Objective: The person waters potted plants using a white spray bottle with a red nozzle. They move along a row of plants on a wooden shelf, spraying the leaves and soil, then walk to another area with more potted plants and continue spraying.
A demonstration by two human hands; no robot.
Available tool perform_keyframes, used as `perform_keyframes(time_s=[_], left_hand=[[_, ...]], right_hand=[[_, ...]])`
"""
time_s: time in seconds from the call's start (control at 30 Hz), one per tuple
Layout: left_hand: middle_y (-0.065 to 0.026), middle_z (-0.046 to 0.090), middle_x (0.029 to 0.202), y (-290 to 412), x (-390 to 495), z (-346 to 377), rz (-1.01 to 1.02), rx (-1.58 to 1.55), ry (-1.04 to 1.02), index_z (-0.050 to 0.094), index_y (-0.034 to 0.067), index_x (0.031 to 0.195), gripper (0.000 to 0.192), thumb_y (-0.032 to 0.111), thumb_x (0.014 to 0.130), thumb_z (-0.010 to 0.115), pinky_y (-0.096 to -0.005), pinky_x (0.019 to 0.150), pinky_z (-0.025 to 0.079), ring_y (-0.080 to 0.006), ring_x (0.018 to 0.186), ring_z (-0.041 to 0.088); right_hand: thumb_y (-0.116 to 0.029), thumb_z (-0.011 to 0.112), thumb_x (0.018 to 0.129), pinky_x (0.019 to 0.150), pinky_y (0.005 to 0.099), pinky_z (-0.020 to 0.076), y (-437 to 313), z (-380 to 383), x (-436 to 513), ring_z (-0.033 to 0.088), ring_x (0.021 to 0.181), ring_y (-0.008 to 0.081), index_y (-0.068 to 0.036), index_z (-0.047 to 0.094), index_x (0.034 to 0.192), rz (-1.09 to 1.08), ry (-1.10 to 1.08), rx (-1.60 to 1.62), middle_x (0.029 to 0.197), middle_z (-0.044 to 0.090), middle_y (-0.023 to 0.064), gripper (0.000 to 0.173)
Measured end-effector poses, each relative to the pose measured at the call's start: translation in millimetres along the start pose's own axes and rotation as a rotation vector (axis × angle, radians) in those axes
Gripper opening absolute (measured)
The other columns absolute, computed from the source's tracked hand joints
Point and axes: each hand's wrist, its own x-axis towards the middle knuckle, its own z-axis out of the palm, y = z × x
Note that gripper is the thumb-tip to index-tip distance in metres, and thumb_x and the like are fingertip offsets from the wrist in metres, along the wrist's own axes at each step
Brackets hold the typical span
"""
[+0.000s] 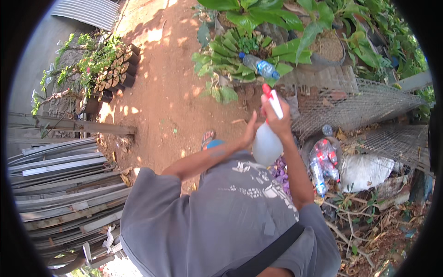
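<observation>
My right hand (279, 116) grips a spray bottle by its neck, just below a red and white trigger head (273, 100). The bottle's translucent whitish body (266, 145) hangs below the hand, in front of my shirt. My left hand (251, 131) is right beside the bottle's neck with the thumb raised; its other fingers are mostly hidden, so contact with the bottle is unclear. Beyond the nozzle, a clear plastic bottle with a blue cap and label (261, 65) lies across a broad-leaved green plant (226, 57).
Several plastic bottles (323, 161) lie in a round container at right, near wire mesh (360, 104) and a white sack (367, 173). Stacked wooden slats (69, 194) and a wooden beam (72, 124) are at left. Potted plants (110, 72) flank the dirt path (162, 93).
</observation>
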Motion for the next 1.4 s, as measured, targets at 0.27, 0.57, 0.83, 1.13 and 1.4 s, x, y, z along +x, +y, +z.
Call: perform_keyframes(time_s=[0.27, 0.57, 0.83, 1.13, 1.4], left_hand=[[-0.0196, 0.068, 0.107, 38.1, -27.2, -116.6, 0.212, 0.142, 0.599, 0.056, -0.003, 0.128, 0.102, 0.081, 0.092, 0.011, -0.0392, 0.083, 0.053, -0.0278, 0.095, 0.065], [-0.0232, 0.071, 0.098, -170.7, -228.0, -295.2, -0.804, 0.371, 1.086, 0.063, -0.002, 0.12, 0.089, 0.075, 0.093, 0.028, -0.0486, 0.062, 0.054, -0.0356, 0.077, 0.069], [-0.0241, 0.071, 0.098, -207.4, -303.4, -270.9, -0.982, 0.399, 0.924, 0.067, -0.002, 0.11, 0.077, 0.067, 0.091, 0.041, -0.0494, 0.066, 0.055, -0.0367, 0.077, 0.07], [-0.0252, 0.071, 0.099, -136.7, -238.2, -385.0, -0.65, 1.063, 0.473, 0.071, -0.003, 0.099, 0.064, 0.058, 0.088, 0.055, -0.0504, 0.071, 0.056, -0.038, 0.076, 0.07], [-0.0259, 0.047, 0.143, 161.9, -217.9, -281.5, 0.588, 1.066, 0.553, 0.035, 0.002, 0.149, 0.091, 0.034, 0.077, 0.08, -0.0455, 0.112, 0.038, -0.0378, 0.134, 0.047]], right_hand=[[-0.013, 0.075, 0.084, 0.065, 0.0243, 0.0452, -112.4, -43.7, -4.3, 0.055, 0.074, 0.0094, -0.001, 0.062, 0.113, -0.523, 0.014, 0.016, 0.104, 0.063, 0.0064, 0.034], [-0.023, 0.068, 0.091, 0.056, 0.0334, 0.0429, -5.7, -23.8, 17.6, 0.057, 0.062, 0.0196, 0.0, 0.064, 0.091, -0.423, 0.006, -0.143, 0.075, 0.06, 0.011, 0.023], [-0.031, 0.065, 0.094, 0.052, 0.0376, 0.0387, 134.9, -10.6, -81.5, 0.055, 0.056, 0.0207, 0.0, 0.062, 0.078, -0.005, -0.188, -0.355, 0.063, 0.056, 0.0127, 0.036], [-0.032, 0.057, 0.096, 0.079, 0.0376, 0.049, 40.5, 58.0, -78.2, 0.063, 0.089, 0.0282, 0.004, 0.063, 0.111, -0.316, -0.132, -0.162, 0.1, 0.064, 0.0163, 0.04], [-0.034, 0.051, 0.102, 0.093, 0.0417, 0.0461, -26.0, 281.5, -16.7, 0.06, 0.107, 0.0345, 0.006, 0.056, 0.126, -0.469, -0.318, -0.242, 0.12, 0.059, 0.022, 0.047]])
